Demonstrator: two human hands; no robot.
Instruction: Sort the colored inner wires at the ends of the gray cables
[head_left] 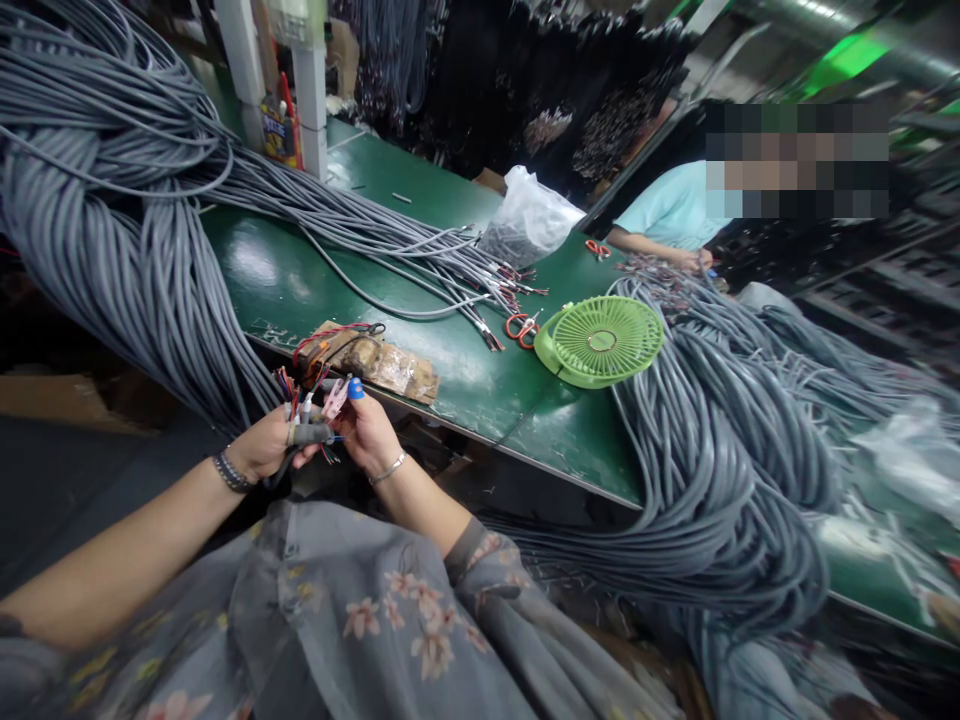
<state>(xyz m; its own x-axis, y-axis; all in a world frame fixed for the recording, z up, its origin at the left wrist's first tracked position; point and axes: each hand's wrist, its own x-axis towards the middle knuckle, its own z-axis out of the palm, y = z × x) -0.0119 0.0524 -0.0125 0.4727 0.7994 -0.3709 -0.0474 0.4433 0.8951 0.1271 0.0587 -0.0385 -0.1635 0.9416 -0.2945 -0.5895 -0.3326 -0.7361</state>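
Observation:
My left hand (264, 445) is closed round the end of a grey cable (310, 434), from which several coloured wires (285, 383) fan out upward. My right hand (367, 430) pinches at those wire ends beside the left; its fingertips wear blue and pink finger covers (354, 389). Both hands are held just in front of the near edge of the green table (465, 370), over my lap.
Huge bundles of grey cable (112, 200) drape over the left and another bundle (720, 450) hangs off the right. On the table lie a brown taped pad (382, 362), a green fan (600, 342), orange scissors (520, 327) and a plastic bag (529, 215). Another person (667, 215) works across the table.

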